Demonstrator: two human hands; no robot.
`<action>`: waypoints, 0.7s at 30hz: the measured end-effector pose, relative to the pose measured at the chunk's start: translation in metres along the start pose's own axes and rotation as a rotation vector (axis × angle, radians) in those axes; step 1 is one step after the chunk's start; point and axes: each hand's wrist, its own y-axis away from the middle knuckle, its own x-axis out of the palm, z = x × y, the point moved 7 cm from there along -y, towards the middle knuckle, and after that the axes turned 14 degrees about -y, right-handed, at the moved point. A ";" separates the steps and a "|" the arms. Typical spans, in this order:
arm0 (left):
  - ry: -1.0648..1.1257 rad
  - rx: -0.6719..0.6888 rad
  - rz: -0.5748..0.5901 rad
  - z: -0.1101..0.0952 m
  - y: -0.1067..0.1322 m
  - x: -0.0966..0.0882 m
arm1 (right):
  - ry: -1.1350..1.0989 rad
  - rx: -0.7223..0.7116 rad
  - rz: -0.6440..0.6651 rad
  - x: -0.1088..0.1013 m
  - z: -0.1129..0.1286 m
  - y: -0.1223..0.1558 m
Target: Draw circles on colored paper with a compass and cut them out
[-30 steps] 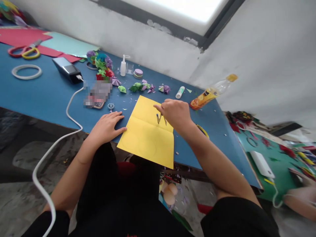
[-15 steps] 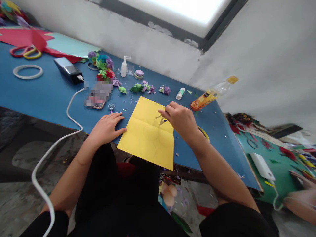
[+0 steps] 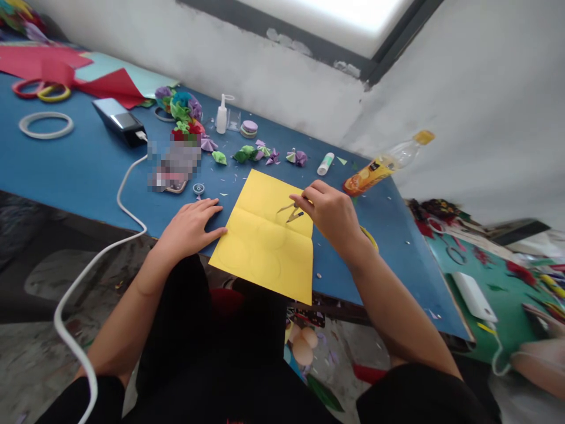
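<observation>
A yellow paper sheet (image 3: 265,235) lies on the blue table (image 3: 88,171), its near edge hanging over the table's front edge. Faint drawn circles show on the sheet. My left hand (image 3: 189,227) rests flat with fingers spread beside the sheet's left edge, its fingertips touching the paper. My right hand (image 3: 331,212) is closed on a drawing compass (image 3: 291,212), whose two legs point left over the sheet's right half.
Small folded paper flowers (image 3: 249,154), a glue bottle (image 3: 220,115), a glue stick (image 3: 325,164), a tipped drink bottle (image 3: 384,168), a power bank (image 3: 119,121) with a white cable (image 3: 128,200), tape rings (image 3: 46,125) and red paper (image 3: 101,82) lie on the table. A green table (image 3: 494,282) stands at the right.
My right hand has turned the compass from upright to lying low over the paper and shifted slightly right. The left hand stays put.
</observation>
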 end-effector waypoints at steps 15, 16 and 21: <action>-0.003 0.002 0.004 0.000 0.000 -0.001 | -0.090 -0.003 0.147 -0.005 -0.024 -0.026; -0.005 0.004 0.007 -0.001 0.000 -0.001 | -0.101 -0.008 0.164 -0.003 -0.027 -0.028; 0.013 0.002 0.011 -0.001 0.000 -0.002 | -0.141 0.013 0.167 0.001 -0.037 -0.031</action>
